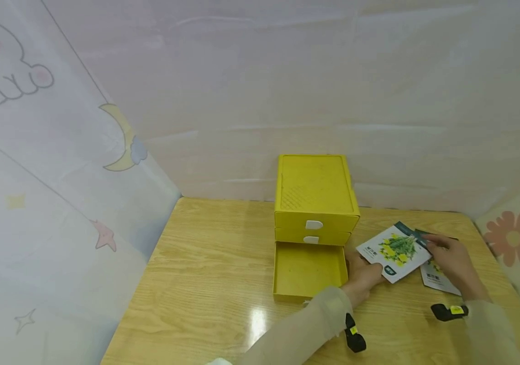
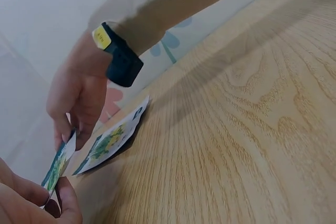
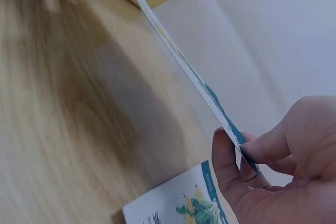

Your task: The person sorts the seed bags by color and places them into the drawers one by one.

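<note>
A white seed packet [image 1: 394, 251], printed with leafy greens and yellow flowers, is held above the table between both hands. My left hand [image 1: 364, 276] pinches its lower left edge, thumb on the printed face. At the opposite edge my right hand [image 1: 455, 261] pinches a corner between thumb and fingers, plainly seen in the right wrist view, where the packet [image 3: 181, 61] appears nearly edge-on. A second, similar packet [image 1: 440, 283] lies on the table under the right hand, partly hidden by it; the left wrist view shows this flat packet [image 2: 113, 141] too.
Left of the hands stands a yellow drawer cabinet [image 1: 314, 182]. Its bottom drawer [image 1: 310, 268] is pulled out and bare inside; the upper two are closed, with white handles. The wooden table [image 1: 214, 253] meets a cloth backdrop [image 1: 241, 101] at the back and sides.
</note>
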A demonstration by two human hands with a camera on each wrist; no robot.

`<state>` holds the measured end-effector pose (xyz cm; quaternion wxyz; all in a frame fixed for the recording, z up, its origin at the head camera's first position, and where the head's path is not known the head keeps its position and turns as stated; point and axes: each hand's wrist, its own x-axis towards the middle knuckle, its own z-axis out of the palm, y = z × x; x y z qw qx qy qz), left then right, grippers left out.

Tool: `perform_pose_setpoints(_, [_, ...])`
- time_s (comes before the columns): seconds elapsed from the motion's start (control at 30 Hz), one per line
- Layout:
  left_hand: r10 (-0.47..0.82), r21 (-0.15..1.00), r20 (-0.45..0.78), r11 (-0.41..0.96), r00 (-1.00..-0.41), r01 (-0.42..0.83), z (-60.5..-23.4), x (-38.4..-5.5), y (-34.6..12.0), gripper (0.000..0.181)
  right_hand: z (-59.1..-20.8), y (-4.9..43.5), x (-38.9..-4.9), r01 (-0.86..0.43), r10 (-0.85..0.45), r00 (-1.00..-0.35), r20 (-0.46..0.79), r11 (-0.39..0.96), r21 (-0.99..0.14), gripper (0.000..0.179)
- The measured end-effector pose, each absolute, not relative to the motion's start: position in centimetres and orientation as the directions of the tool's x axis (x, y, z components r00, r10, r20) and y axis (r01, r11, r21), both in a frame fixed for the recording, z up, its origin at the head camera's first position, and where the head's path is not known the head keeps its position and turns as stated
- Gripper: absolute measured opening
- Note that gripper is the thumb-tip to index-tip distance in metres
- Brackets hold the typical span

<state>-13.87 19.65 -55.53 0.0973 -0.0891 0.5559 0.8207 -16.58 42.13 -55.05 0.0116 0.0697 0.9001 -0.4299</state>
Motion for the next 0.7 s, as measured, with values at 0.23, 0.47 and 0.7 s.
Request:
perform_pose_setpoints(0.23, [0.024,0.927,-0.313,-0.208,-0.949,-0.311,-55.6,-13.4,19.6,0.037,-55.4,43.0,-14.0,0.163,0.143,-0.985,-0.1,0.553,-0.817,0.053])
perform_pose_setpoints(0.47, [0.08,0.933,-0.328,-0.125,-0.941,-0.336,-55.2,-13.2,18.8,0.022,-55.3,44.1,-11.5,0.146,0.121,-0.986,-0.114,0.303,-0.942,0.039])
perform_pose_setpoints(0.7, [0.165,0.916,-0.373,-0.089,-0.913,-0.39,-54.9,-13.1,18.2,0.019,-55.1,44.9,-10.1,0.23,0.17,-0.971,-0.17,0.455,-0.861,0.052])
